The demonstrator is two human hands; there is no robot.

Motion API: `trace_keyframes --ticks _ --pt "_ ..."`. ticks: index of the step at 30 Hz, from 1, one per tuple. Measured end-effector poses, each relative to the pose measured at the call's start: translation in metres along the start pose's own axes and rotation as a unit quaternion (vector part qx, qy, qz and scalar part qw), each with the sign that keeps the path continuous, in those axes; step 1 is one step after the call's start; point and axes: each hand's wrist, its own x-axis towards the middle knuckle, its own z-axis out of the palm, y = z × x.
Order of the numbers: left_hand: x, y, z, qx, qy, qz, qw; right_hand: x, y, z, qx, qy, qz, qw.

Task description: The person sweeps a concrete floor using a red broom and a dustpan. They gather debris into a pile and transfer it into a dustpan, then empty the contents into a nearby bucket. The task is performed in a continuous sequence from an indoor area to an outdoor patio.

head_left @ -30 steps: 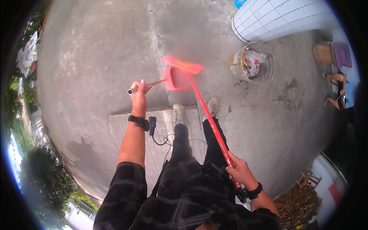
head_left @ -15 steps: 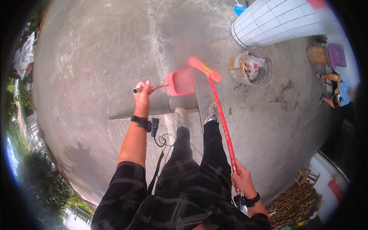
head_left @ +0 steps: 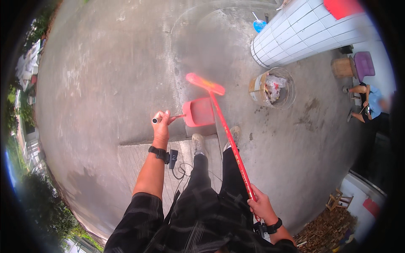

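In my left hand [head_left: 161, 122] is the handle of a red dustpan [head_left: 199, 113], fingers closed round it. The pan lies on the concrete just ahead of my shoes. My right hand [head_left: 260, 203] grips the upper end of the red stick of a broom [head_left: 230, 137]. That stick slants forward and left, and its red-and-yellow head, blurred by motion, is just beyond the pan's far edge. Whether the broom head touches the floor I cannot tell.
A round bin [head_left: 273, 87] holding plastic rubbish stands right of the pan, near a white-tiled pillar [head_left: 291, 36]. At far right a person in blue [head_left: 372, 101] sits beside a purple chair [head_left: 363, 66]. Below lies a woodpile [head_left: 329, 225] with a small wooden stool [head_left: 338, 200].
The broom head has swung left, from right of the dustpan to beyond its far edge. My right hand has shifted slightly left; the left still holds the dustpan.
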Motion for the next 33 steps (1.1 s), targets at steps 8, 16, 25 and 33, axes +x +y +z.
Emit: trace_keyframes --ticks 8,16,25,33 --pt "-0.006 0.013 0.005 -0.014 0.027 0.017 0.999 0.017 0.011 -0.01 -0.021 -0.005 0.021 1.0" --pt "-0.03 0.089 0.002 -0.002 0.047 0.078 0.996 -0.037 0.042 -0.001 0.089 0.049 0.031 0.994" --pt "-0.087 0.219 0.076 0.041 -0.085 0.208 0.974 -0.059 0.096 -0.016 0.057 0.147 0.011 0.987" --pt "-0.19 0.28 0.184 0.018 -0.233 0.336 0.912 -0.049 0.182 -0.03 -0.028 0.163 -0.015 0.986"
